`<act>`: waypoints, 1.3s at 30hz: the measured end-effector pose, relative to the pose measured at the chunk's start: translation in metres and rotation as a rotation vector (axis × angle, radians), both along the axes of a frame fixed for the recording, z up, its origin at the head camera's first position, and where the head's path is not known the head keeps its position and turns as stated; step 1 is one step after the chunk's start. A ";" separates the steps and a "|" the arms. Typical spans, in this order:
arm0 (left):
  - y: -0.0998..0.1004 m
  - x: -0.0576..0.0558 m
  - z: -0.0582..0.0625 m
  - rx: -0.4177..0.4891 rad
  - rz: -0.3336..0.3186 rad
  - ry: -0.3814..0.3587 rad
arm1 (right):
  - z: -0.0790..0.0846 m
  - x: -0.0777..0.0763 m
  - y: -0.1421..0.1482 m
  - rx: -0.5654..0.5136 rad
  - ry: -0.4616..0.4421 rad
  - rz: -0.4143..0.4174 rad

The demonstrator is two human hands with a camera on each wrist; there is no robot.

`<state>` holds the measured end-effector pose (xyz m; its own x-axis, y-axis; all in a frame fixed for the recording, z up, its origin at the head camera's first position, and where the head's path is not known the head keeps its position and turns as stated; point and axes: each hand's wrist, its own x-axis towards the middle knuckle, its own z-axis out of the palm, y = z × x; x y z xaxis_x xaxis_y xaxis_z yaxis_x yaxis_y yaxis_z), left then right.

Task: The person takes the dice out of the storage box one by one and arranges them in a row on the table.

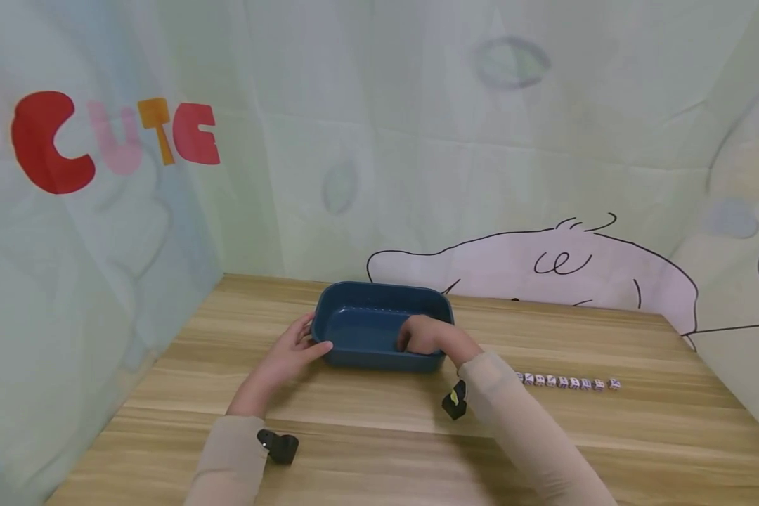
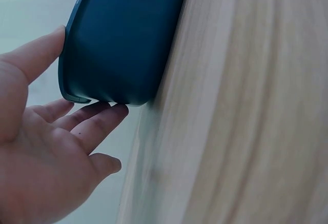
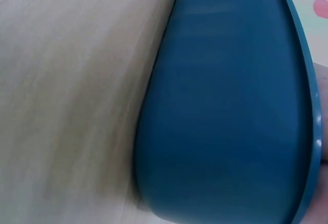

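A dark blue rectangular plastic bin (image 1: 379,360) rests on the wooden table. My left hand (image 1: 291,351) is at its left end, the thumb against the rim at the near corner. Its extended fingers (image 2: 105,124) touch the end wall from outside in the left wrist view. Over the right part of the bin, my right hand (image 1: 425,334) reaches down inside with bent fingers; I cannot tell whether they hold anything. The bin's outer wall (image 3: 225,101) hides most of that hand in the right wrist view. White dice (image 1: 563,382) with dark marks stand right of the bin.
The dice form a line running rightward from beside the right sleeve (image 1: 512,407), which overlaps its left end. A printed curtain (image 1: 417,176) hangs behind the table (image 1: 367,436) and along its sides. Small black wrist cameras (image 1: 281,448) sit at both cuffs.
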<state>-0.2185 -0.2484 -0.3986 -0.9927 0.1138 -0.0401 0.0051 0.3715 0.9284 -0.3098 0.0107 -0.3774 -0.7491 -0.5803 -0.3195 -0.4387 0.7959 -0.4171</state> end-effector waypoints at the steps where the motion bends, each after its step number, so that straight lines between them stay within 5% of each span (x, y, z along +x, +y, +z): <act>1: 0.000 0.000 0.000 0.001 0.000 0.001 | 0.000 0.000 0.000 -0.010 0.006 0.000; 19: -0.001 -0.002 -0.001 0.010 -0.006 0.007 | -0.004 -0.001 0.000 -0.025 0.030 -0.025; 39: -0.001 -0.002 -0.001 0.005 -0.018 0.007 | -0.011 -0.006 0.002 -0.495 0.161 -0.160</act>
